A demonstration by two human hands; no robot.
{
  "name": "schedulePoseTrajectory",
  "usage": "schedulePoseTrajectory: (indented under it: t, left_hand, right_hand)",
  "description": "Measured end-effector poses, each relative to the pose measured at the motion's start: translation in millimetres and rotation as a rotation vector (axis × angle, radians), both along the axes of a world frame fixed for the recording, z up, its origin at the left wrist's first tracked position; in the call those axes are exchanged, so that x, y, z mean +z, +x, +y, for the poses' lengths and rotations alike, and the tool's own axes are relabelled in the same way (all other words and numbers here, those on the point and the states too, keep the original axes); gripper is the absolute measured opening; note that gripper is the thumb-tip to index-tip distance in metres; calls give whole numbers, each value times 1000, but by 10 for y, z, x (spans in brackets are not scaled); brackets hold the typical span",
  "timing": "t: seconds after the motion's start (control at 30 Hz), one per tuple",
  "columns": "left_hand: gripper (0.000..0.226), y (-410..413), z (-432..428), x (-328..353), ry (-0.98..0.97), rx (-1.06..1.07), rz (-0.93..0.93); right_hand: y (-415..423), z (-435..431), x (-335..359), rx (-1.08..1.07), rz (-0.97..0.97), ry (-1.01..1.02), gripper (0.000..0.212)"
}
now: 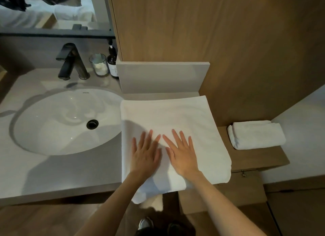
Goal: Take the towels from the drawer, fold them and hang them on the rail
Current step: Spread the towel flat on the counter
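Observation:
A large white towel (168,116) lies spread flat on the grey countertop (26,169), right of the sink, and its near edge hangs over the counter's front. My left hand (146,153) and my right hand (181,153) rest palm down on it side by side, fingers spread, gripping nothing. A second white towel (255,134), folded small, sits on a wooden ledge (260,158) at the right. No rail or drawer is recognisable in the head view.
A white oval sink (58,123) with a black drain fills the left counter. Behind it stand a black tap (70,61), a glass jar (99,64) and a dark pump bottle (112,60). A wooden cabinet wall (211,33) rises behind the towel.

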State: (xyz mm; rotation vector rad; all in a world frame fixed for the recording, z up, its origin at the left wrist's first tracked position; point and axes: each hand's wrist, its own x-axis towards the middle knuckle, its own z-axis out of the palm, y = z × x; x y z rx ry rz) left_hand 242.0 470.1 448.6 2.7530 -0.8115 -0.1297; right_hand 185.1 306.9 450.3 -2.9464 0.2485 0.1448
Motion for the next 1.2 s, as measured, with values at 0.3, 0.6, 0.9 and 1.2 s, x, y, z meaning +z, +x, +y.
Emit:
schedulePoseTrajectory:
  t: [0.3, 0.6, 0.9, 1.2]
  left_hand:
    - [56, 28, 74, 37, -37, 36, 56]
    - [41, 264, -132, 42, -120, 83, -32]
    - [59, 957, -322, -24, 58, -42, -2]
    - [60, 1109, -334, 16, 112, 20, 0]
  right_hand:
    - [-159, -787, 29, -322, 13, 18, 60]
    - [448, -106, 138, -50, -52, 115, 53]
    - [1021, -436, 5, 97, -81, 171, 58]
    - [1119, -1390, 30, -41, -105, 107, 53]
